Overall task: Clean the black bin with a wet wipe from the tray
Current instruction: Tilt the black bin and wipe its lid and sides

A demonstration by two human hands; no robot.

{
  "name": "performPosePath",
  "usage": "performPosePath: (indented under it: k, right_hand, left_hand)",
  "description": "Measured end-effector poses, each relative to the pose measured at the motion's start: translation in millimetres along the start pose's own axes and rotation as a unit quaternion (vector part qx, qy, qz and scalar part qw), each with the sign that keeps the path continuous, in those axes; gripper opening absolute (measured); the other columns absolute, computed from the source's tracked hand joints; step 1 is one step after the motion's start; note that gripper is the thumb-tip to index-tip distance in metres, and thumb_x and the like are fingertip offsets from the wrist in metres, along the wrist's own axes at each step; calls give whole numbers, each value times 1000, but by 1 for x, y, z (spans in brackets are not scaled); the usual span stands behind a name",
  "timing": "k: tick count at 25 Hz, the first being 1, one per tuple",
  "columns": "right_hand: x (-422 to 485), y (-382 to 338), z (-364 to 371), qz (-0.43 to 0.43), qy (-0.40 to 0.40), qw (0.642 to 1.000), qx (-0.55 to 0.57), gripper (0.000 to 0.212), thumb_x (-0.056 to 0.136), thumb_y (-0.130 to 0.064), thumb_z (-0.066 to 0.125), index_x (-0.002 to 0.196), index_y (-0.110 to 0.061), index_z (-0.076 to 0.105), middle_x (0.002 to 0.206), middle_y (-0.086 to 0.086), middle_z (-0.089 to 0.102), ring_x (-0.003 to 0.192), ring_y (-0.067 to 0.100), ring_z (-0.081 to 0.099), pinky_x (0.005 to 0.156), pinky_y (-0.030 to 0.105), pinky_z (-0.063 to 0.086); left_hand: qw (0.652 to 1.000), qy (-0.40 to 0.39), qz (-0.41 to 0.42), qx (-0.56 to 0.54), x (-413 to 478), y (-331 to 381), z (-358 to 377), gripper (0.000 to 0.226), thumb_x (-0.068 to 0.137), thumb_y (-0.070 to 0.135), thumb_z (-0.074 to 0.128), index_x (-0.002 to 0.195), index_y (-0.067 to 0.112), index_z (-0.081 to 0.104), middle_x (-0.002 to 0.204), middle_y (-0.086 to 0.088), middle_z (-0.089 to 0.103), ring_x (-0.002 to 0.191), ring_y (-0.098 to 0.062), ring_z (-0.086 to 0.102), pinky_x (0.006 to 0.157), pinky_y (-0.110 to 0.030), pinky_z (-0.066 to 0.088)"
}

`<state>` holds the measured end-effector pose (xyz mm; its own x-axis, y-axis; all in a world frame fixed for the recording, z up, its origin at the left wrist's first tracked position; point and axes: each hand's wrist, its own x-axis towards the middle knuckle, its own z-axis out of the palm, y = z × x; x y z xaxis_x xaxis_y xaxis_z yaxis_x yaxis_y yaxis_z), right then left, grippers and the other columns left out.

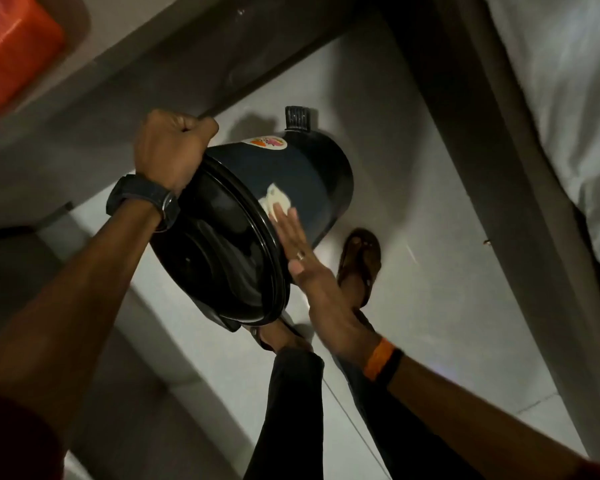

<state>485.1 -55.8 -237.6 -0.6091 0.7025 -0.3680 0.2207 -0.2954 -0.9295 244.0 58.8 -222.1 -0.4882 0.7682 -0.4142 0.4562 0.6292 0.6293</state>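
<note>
pale tiled floor (440,306) fills the background, dim light, white bedding (568,98) along the right edge, an orange box (11,53) at top left. black bin (312,188) is held up off the floor, tipped on its side: long axis runs from lower left to upper right, lidded end toward the camera, base pointing away and up-right. lid (222,251) faces lower left. foot pedal (296,117) sticks out at the far base end, a colourful sticker (269,142) sits on the upper wall near it. left hand (174,150) is closed in a fist over the rim at the bin's top-left edge, black watch (142,202) on that wrist. right hand (309,268) is flat, fingers straight and together, pressing a white wet wipe (276,202) against the bin's side wall just past the lid rim; wipe shows beyond the fingertips. orange and black band (383,363) on the right wrist. below the bin, dark trousers (291,410) and a foot in a brown sandal (359,265) stand on the tiles.
</note>
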Motion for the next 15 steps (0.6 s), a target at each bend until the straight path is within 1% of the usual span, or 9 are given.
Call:
performPosePath:
  k: [1,3,6,7,8,10,12,14,15]
  right_hand:
    - [-10,3,7,-18,-2,1000,-16,49,108,-58,18,158,-55,16,169,-32,7,161,2,4,133,32,10]
    - [6,17,-7,-12,51,996,-69,48,109,-54,16,157,-56,13,171,-28,4,162,5,2,133,42,10]
    - [71,38,-55,179,188,965,-41,55,110,-37,17,164,-31,7,175,-7,0,161,10,2,133,48,9]
    - [85,40,-66,229,214,949,-17,57,111,-38,17,165,-26,7,175,-4,2,162,14,5,133,49,10]
    - [86,39,-68,238,219,946,0,58,110,-40,18,165,-25,7,175,-2,2,163,18,6,133,50,11]
    - [56,33,-43,153,164,974,16,58,107,-42,23,163,-34,12,174,-7,3,163,18,5,134,43,12]
    - [8,16,-3,10,49,999,-17,50,111,-38,28,159,-48,16,171,-23,2,162,4,3,132,31,16]
    - [-2,15,5,-84,-9,992,-96,50,113,-37,28,161,-44,17,171,-27,7,161,2,5,133,37,17]
    - [14,19,-5,-93,1,989,-116,49,113,-36,25,162,-37,22,172,-23,12,162,6,7,134,35,14]
  left_hand:
    - [1000,-1,-5,-1,0,-2,-2,50,87,29,61,45,15,38,36,2,30,41,-11,26,51,-29,26]
    - [1000,-3,-14,-14,-4,-8,-5,53,87,27,61,42,16,34,34,3,29,39,-10,25,49,-28,25]
    - [999,3,-20,-37,-10,-14,-5,51,87,26,60,45,19,31,35,4,27,41,-9,22,47,-27,24]
    - [999,4,-22,-47,-11,-14,-3,51,86,25,59,45,20,31,34,5,27,40,-9,22,46,-26,23]
    - [998,6,-25,-53,-12,-14,-2,51,86,25,59,43,20,30,34,6,27,40,-8,23,45,-25,23]
    - [998,13,-29,-45,-11,-13,-3,51,85,24,57,41,19,31,34,6,27,40,-8,23,45,-24,23]
    - [999,15,-28,-31,-7,-13,-5,47,84,23,56,44,19,32,34,5,27,41,-9,23,45,-25,23]
    - [1000,2,-14,-17,-5,-13,-8,44,85,24,56,47,16,36,35,5,29,40,-9,25,44,-23,24]
    - [1000,-9,0,-6,-5,-13,-7,43,86,24,57,48,12,41,37,7,31,41,-8,28,45,-24,27]
